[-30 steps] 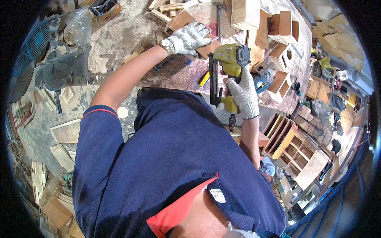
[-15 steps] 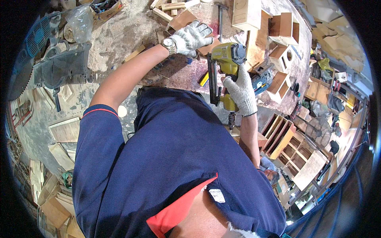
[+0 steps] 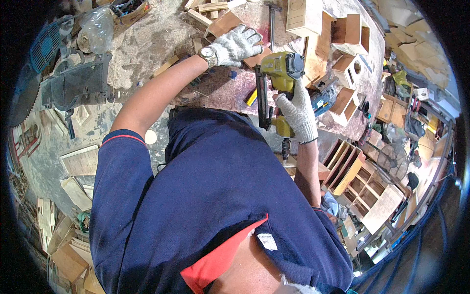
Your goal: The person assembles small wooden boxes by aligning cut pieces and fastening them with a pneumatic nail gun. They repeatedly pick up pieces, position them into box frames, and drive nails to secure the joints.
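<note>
My left hand (image 3: pixel 237 45), in a knit work glove with a watch at the wrist, lies flat and spread wide on a wooden board (image 3: pixel 226 25) near the far edge of the workbench (image 3: pixel 147 44). The palm presses down on the board, fingers splayed over its near end.

My right hand (image 3: pixel 298 112), gloved the same way, is wrapped tight around the grip of a yellow nail gun (image 3: pixel 276 73). The gun sits just to the right of my left hand, its head close to the edge of the board, its long dark magazine (image 3: pixel 262 100) running back toward my chest. I cannot tell whether its tip touches the wood.

Sawdust covers the bench top. At its left end stands a saw (image 3: pixel 63 83) with a round blade, and a clear plastic bag (image 3: pixel 98 29) lies beyond it. To the right of the nail gun, small open wooden boxes (image 3: pixel 342 98) are stacked along the bench's right edge, with more on the shelves below. Loose wood strips (image 3: pixel 205 12) lie past the board at the far edge.
</note>
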`<state>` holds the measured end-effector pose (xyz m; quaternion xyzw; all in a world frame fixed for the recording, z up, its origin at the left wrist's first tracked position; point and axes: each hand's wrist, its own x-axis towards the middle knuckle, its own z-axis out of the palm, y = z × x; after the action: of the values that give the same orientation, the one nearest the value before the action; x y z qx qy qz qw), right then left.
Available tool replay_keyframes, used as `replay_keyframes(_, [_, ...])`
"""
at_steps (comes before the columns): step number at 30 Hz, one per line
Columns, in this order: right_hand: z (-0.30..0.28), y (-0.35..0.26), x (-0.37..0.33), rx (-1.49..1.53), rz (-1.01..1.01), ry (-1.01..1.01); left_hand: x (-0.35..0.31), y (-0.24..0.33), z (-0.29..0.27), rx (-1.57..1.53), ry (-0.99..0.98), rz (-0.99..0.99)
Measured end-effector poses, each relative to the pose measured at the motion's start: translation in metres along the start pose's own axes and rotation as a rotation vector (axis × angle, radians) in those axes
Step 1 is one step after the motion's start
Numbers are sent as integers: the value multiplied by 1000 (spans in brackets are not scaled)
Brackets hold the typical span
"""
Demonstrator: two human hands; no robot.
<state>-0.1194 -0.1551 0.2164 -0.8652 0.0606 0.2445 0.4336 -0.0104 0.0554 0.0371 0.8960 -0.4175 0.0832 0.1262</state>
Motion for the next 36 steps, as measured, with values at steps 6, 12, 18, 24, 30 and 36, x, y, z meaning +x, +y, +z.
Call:
replay_keyframes(6, [2, 11, 6, -80, -67, 25, -2, -3, 9, 36, 105, 37])
replay_keyframes(12, [-2, 9, 2, -32, -105, 34, 1, 0, 11, 35, 29, -11])
replay_keyframes(18, [2, 13, 6, -114, -80, 21, 0, -1, -2, -34, -54, 2])
replay_keyframes(24, [-4, 13, -7, -10, -57, 99, -2, 0, -10, -64, -85, -9])
replay_keyframes(30, [-30, 1, -53, 304, 7, 343, 11, 4, -17, -166, 110, -224])
replay_keyframes(36, [-53, -1, -64, 297, -43, 418, -14, 57, 32, -913, 406, -708])
